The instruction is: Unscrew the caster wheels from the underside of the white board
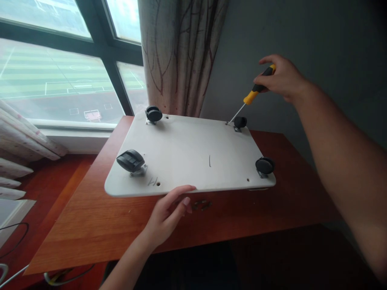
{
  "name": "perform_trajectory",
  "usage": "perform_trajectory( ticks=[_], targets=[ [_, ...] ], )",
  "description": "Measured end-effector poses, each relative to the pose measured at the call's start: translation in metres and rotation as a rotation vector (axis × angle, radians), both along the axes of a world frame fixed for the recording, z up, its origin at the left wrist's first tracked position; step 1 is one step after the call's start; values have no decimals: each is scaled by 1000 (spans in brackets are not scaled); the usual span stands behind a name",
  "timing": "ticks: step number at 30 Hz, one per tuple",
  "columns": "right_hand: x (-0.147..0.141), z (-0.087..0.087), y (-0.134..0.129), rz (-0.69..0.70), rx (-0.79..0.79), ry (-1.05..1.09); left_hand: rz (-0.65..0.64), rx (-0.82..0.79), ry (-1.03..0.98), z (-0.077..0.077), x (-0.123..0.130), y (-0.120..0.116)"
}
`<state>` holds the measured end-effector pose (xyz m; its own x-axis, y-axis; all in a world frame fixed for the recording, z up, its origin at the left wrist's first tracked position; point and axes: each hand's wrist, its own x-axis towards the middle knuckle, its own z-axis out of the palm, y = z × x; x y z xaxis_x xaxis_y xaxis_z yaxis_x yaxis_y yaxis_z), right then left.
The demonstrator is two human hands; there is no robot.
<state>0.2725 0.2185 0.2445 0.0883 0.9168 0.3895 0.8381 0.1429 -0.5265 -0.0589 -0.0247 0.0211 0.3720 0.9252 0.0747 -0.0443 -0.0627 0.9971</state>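
A white board (pixel 187 153) with rounded corners lies above the wooden table, with black casters near its corners: back left (pixel 153 114), front left (pixel 131 161), back right (pixel 240 122) and front right (pixel 265 165). My right hand (pixel 276 78) grips the black and yellow handle of a screwdriver (pixel 251 96). The tool slants down to the left, its tip at a hole by the board's back edge, beside the back right caster. At the front edge is my left hand (pixel 173 209), its index finger on the rim and its thumb below, not closed round anything.
Several small metal pieces (pixel 203 205) lie on the brown table (pixel 90 217) just in front of the board. Behind stand a patterned curtain (pixel 178 52), a window (pixel 54 80) and a grey wall. Cables (pixel 18 241) show at the lower left.
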Motion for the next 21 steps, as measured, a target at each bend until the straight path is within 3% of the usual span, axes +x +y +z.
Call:
perform_trajectory(
  ticks=[4,10,18,21],
  targets=[
    [3,1,-3,-5,94,-141,-2,-6,9,-1,0,0],
    [-13,-10,-9,166,-52,-362,10,-4,17,1,0,0],
    [-32,-76,8,94,-354,-786,14,-4,35,2,0,0],
    [-39,-93,11,39,-420,-882,6,0,34,1,0,1]
  ],
)
